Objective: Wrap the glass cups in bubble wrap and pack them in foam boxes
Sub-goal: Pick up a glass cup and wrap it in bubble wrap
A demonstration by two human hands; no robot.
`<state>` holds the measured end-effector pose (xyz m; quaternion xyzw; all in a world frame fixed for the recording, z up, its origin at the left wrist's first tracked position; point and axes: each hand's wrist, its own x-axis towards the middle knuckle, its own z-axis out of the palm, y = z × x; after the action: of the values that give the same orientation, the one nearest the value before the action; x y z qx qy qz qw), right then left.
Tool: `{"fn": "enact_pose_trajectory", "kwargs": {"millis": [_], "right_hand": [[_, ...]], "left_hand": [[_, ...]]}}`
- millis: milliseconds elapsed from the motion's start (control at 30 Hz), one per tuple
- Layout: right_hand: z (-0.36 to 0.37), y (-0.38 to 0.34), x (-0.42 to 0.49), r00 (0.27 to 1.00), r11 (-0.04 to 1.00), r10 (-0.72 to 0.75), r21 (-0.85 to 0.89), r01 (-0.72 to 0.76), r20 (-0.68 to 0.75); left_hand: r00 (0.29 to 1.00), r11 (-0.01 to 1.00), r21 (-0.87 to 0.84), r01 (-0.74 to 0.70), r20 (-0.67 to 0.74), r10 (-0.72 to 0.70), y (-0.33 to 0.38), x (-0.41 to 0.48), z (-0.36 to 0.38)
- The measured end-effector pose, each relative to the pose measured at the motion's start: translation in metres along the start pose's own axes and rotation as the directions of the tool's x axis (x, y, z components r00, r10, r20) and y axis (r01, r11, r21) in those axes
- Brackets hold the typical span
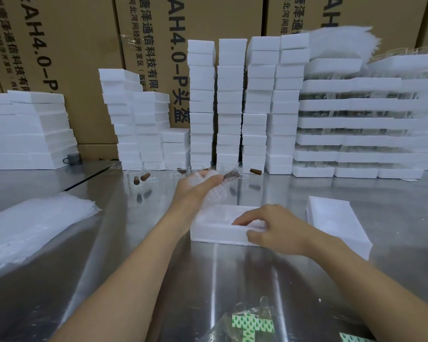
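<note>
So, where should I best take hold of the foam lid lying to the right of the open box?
Probably across its two long edges, coming from above with the right hand. The foam lid lies flat on the table, so only its edges offer a grip.

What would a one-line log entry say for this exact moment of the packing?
step: boxing cup | left hand: holds wrapped cup above foam box | right hand: grips box's near wall | foam piece: lies right of box

Packing station, warehouse. Tall stacks of white rectangular foam boxes at 12 o'clock; large brown printed cardboard cartons behind; shiny stainless-steel worktable beneath.
</note>
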<state>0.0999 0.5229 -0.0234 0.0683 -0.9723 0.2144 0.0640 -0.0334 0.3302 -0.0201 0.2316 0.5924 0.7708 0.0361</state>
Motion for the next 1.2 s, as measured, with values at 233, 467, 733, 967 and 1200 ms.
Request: {"fn": "enact_pose_trajectory", "kwargs": {"millis": [233,467,733,967,1200], "right_hand": [[0.000,0.003,0.000,0.999,0.999,-0.041,0.025,0.041,-0.007],[0.002,0.003,0.001,0.999,0.998,-0.046,0.043,0.047,-0.020],[0.004,0.005,0.003,0.997,0.996,-0.062,0.054,0.065,-0.048],[0.006,0.015,0.004,0.982,0.991,-0.061,0.109,0.081,-0.176],[0.009,0.022,0.008,0.924,0.993,-0.100,0.016,0.114,-0.370]], "left_hand": [[0.989,0.881,0.467,-0.081,0.147,0.013,-0.011,-0.005,0.001],[0.976,0.737,0.662,-0.138,0.217,-0.012,-0.015,-0.002,-0.009],[0.960,0.623,0.768,-0.148,0.262,-0.096,-0.020,-0.003,-0.018],[0.971,0.889,0.423,0.174,0.079,-0.227,0.018,-0.006,-0.017],[0.981,0.742,0.657,0.132,0.019,-0.191,0.012,-0.005,-0.045]]}}
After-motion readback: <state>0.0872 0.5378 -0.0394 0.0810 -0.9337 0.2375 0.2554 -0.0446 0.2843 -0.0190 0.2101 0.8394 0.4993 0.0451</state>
